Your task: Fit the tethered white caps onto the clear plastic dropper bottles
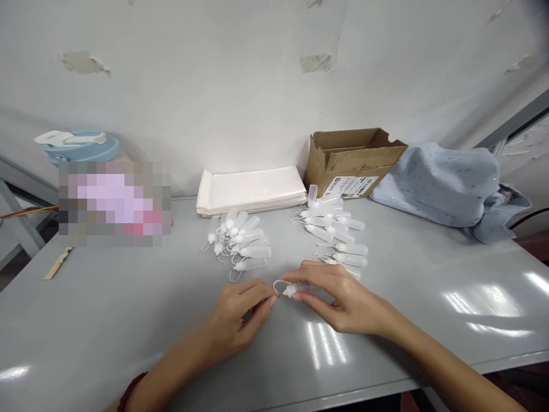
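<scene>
My right hand [334, 292] grips a small translucent dropper bottle [290, 290] between thumb and fingers, its white tip pointing left. A thin white strap [278, 282] curves from the bottle's neck round to my left hand [251, 309]. There my left thumb and forefinger are pinched on the strap's end at the tip; any small cap there is hidden. Just beyond my hands lies a left pile of similar bottles [253, 252], many with looped straps. A right pile of bottles [351, 249] lies behind my right hand, with thin tips pointing left.
A stack of white padded envelopes [253, 186] lies against the wall. Beside it stands an open cardboard box [355, 166], then a pale blue speckled cloth [433, 183]. At the left are a blue lid [83, 147], a blurred-out patch and a thin yellowish strip [58, 264] on the grey table [150, 320].
</scene>
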`<state>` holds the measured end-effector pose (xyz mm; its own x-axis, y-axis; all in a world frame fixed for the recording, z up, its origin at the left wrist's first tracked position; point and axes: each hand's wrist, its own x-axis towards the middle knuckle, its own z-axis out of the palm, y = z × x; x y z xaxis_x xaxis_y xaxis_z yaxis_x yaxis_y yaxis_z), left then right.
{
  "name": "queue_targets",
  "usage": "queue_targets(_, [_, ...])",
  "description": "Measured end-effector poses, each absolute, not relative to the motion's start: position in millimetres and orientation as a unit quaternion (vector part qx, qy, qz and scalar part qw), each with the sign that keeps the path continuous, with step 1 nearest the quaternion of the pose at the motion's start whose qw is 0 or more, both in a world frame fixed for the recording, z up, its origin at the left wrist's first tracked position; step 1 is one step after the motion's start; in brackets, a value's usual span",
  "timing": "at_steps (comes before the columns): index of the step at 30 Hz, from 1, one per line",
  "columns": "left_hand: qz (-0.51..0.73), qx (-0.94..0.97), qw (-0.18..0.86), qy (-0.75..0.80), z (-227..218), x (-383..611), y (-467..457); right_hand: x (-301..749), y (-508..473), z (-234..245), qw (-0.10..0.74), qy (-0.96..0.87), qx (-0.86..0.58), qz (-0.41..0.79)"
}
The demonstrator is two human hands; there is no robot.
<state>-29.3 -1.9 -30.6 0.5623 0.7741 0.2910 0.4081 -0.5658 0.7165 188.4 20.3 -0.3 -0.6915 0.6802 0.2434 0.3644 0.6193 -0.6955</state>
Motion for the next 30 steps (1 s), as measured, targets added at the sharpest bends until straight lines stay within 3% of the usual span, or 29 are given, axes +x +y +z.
queue_targets(8, [0.299,0.836,0.287,0.361,-32.6,-29.8,-2.7,185.5,18.2,-5.1,0.255,-0.857,-0.314,0.318])
queue_targets(20, [0.37,0.845,0.105,0.372,-39.5,-29.1,0.6,183.0,19.4,-6.8,0.256,-0.837,-0.362,0.32])
queue_targets(30, [0.395,0.835,0.058,0.379,-34.4,-32.3,2.3,189.0,25.5,-3.8,0.254,-0.828,-0.381,0.322])
